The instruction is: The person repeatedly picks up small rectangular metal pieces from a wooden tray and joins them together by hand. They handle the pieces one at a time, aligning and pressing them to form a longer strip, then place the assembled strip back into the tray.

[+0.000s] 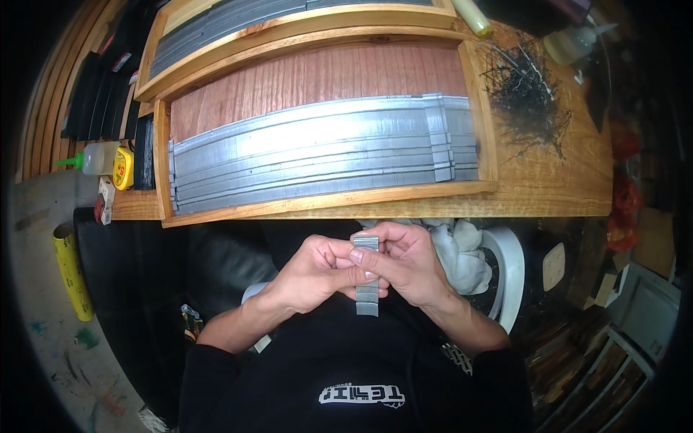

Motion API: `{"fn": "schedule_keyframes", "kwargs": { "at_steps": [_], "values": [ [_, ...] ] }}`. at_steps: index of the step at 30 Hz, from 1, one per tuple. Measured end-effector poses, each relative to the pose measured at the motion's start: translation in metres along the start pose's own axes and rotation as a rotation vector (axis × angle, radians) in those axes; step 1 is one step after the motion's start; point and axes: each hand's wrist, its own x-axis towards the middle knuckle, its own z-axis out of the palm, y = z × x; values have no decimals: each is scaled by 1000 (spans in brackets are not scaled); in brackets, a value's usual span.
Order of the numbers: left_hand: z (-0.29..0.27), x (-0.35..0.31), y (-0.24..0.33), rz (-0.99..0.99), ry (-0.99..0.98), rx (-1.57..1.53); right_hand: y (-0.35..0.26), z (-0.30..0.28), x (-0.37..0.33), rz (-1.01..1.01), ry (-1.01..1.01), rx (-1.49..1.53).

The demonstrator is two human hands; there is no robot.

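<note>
In front of my chest, below the table's edge, both hands hold a short, narrow grey strip made up of flat segments (367, 296). My left hand (314, 270) is closed on its left side, thumb across the strip. My right hand (411, 263) pinches its upper part, with the thumb lying over the face. The strip's lower end sticks out free beneath the fingers. Beyond my hands, a shallow wooden tray (325, 204) holds rows of long silvery-grey strips (289, 148). A column of short pieces (438, 137) lies across them near the right end.
Behind stands another wooden tray (303, 30) of darker grey strips. A tangle of thin dark wires (523, 90) lies on the table (559, 177) at right, near a squeeze bottle (570, 47). At left are a green-tipped bottle (97, 159), a yellow container (123, 169) and a yellow roll (73, 273).
</note>
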Motion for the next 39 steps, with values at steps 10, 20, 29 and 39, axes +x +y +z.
{"fn": "schedule_keyframes", "kwargs": {
  "at_steps": [10,20,29,39],
  "values": [
    [1,-1,2,-15,39,49,5,-4,3,4,-20,40],
    [4,-4,3,-53,75,112,1,-4,2,-116,1,-174],
    [5,-5,2,-47,64,66,3,-3,0,-122,20,-149],
    [7,-5,0,-29,88,49,0,-3,-5,-121,49,-120]
  ]
}}
